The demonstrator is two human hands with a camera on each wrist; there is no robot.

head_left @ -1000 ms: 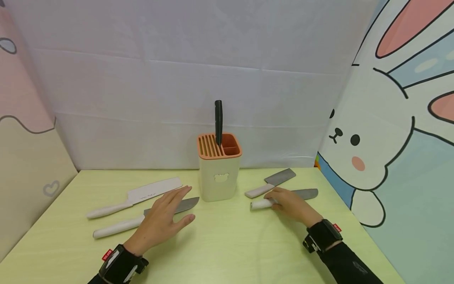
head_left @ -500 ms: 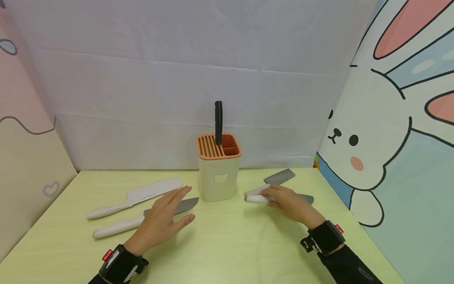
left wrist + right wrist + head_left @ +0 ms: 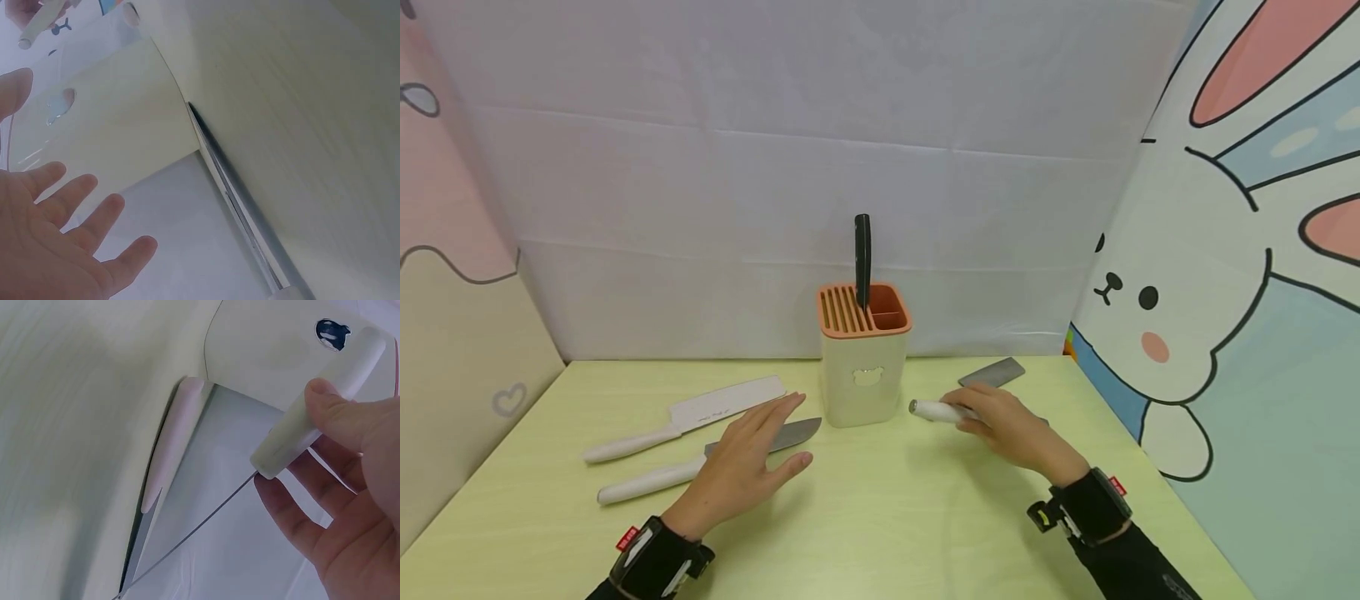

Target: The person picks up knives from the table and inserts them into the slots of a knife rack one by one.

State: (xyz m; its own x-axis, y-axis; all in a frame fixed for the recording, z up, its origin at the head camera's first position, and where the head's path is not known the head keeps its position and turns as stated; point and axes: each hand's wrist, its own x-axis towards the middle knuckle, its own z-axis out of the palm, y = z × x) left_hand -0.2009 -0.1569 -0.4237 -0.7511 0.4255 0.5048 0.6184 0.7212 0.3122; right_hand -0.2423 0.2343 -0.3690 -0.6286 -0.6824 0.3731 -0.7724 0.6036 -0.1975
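Right of centre in the head view, the right hand [image 3: 1009, 429] pinches a white-handled knife [image 3: 936, 411] by its handle, the butt jutting left past the fingers, while the left hand [image 3: 741, 467], lower left, spreads relaxed fingers.

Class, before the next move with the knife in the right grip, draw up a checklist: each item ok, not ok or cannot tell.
1. Held knife in the right grip by its handle: ok.
2. Left grip holding nothing: ok.
3. Knife block upright: ok.
4. Slots left of the black-handled knife free: ok.
5. Held knife over the slots: not ok, right of the block.
6. Held knife clear of the small cleaver: cannot tell, blades overlap in the right wrist view.
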